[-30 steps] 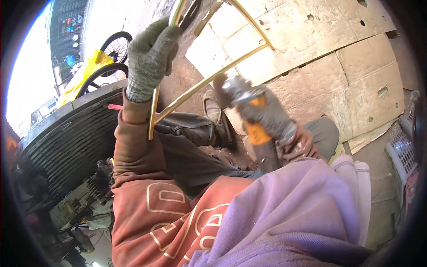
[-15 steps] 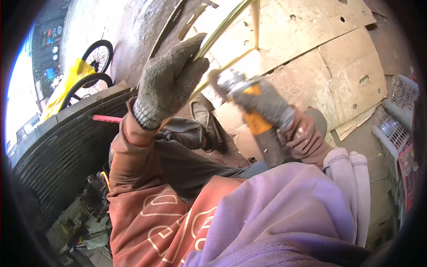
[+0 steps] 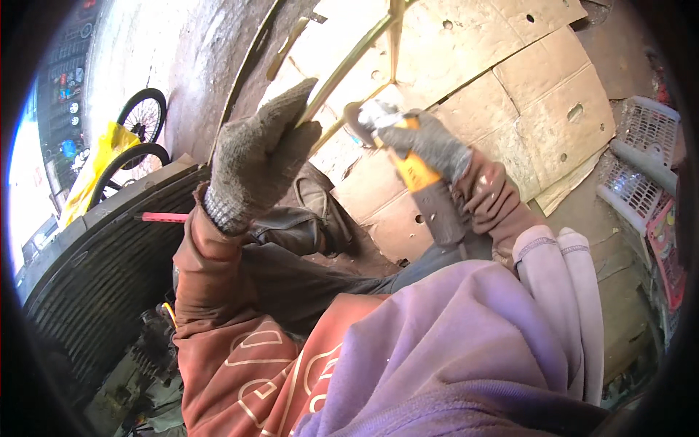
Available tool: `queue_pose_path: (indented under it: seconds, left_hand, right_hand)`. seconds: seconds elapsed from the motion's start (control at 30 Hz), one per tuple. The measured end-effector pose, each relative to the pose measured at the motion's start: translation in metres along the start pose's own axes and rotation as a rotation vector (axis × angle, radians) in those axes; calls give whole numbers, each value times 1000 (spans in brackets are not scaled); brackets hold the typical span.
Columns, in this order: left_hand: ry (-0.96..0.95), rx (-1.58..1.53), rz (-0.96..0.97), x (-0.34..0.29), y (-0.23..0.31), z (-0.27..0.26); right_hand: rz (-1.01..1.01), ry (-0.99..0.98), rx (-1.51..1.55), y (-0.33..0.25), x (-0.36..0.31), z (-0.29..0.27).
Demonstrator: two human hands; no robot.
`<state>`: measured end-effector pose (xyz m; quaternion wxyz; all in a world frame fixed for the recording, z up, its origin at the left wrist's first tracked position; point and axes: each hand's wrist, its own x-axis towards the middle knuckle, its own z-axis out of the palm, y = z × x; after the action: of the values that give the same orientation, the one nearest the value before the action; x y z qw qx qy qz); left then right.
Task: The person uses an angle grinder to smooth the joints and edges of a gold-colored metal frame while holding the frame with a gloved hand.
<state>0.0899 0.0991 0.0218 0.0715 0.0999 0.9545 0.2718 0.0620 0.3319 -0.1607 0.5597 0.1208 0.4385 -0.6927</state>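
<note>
The left hand, in a grey knit glove, has its fingers stretched out long and the thumb set opposite, with a bar of a gold-coloured metal frame caught in the gap between them. The frame hangs off the floor, in front of the person, its far corner running out past the top edge of what I can see. The right hand, gloved too, is wrapped round the head end of a yellow-and-black angle grinder. The grinder's disc is right at the frame's lower bar; whether the two touch, I can't tell.

Both arms wear rust-coloured sleeves, and purple cloth drapes across the person's front. Below are dark trousers. Holed sheets of cardboard cover the floor beyond the hands. Off to the right lie pale plastic baskets. On the left stands a dark ribbed panel near a pinkish-red bar, and past it a yellow sheet beside black-tyred wheels.
</note>
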Motion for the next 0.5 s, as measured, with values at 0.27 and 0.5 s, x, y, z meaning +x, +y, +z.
queue_pose_path:
  seconds: [0.27,0.5]
  left_hand:
    - [137,-42,119,-2,-17,1]
    - [145,-31,186,-5,-25,0]
  right_hand:
    - [-190,-48,43,24,3,18]
    - [-199,-62,-2,23,-21,69]
